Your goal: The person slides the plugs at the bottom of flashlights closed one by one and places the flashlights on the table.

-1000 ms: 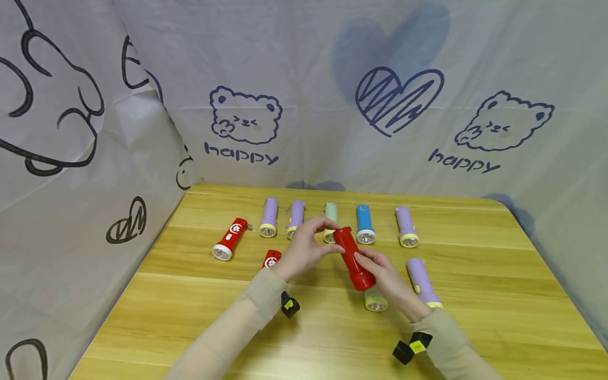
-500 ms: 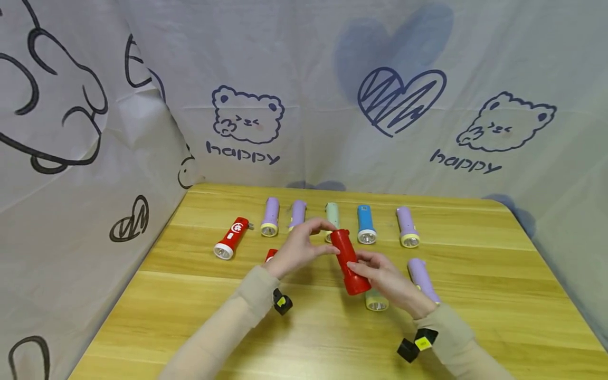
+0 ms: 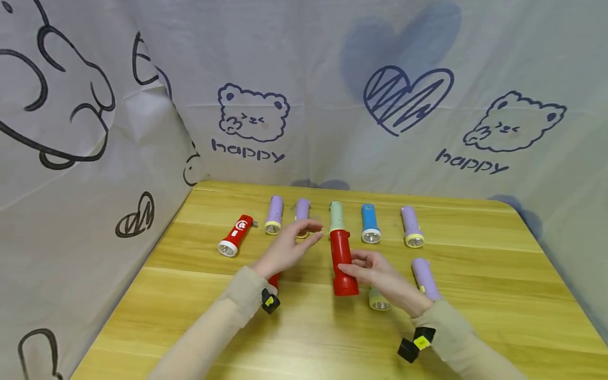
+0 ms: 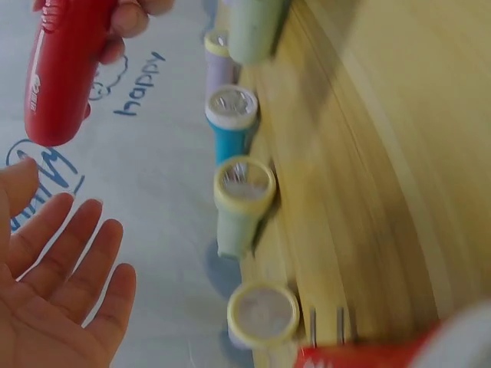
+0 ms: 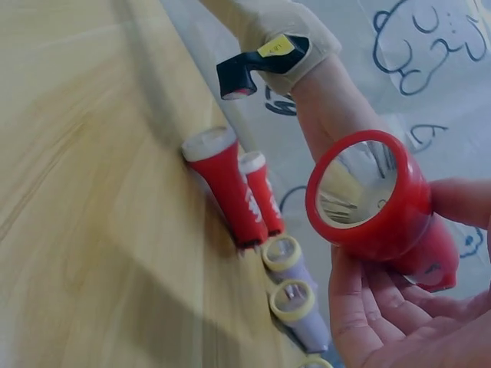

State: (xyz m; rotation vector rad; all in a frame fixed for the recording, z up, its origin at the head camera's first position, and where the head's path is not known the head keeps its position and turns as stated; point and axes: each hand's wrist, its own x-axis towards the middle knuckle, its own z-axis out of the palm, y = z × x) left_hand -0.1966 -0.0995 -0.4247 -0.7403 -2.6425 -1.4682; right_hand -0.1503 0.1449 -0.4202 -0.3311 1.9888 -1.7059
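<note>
My right hand (image 3: 380,277) grips an all-red flashlight (image 3: 342,262) above the middle of the table, its lens end toward me. In the right wrist view the red-rimmed lens (image 5: 368,188) faces the camera, the thumb on one side and fingers on the other. My left hand (image 3: 287,250) is apart from it, to the left, fingers loosely extended and holding nothing; the left wrist view shows its spread fingers (image 4: 69,268) below the red flashlight. Beneath the left wrist lies a red flashlight with a white head (image 3: 274,282), mostly hidden.
Along the back lie purple flashlights (image 3: 274,214), a pale green one (image 3: 336,214), a blue one (image 3: 370,222) and another purple one (image 3: 411,226). A red-and-white flashlight (image 3: 236,235) is at left. Near my right hand lie a green one (image 3: 378,301) and a purple one (image 3: 426,278).
My left hand has let go of the red flashlight's tail end and moved left. The right hand keeps hold of the flashlight, which has turned more upright in the head view.
</note>
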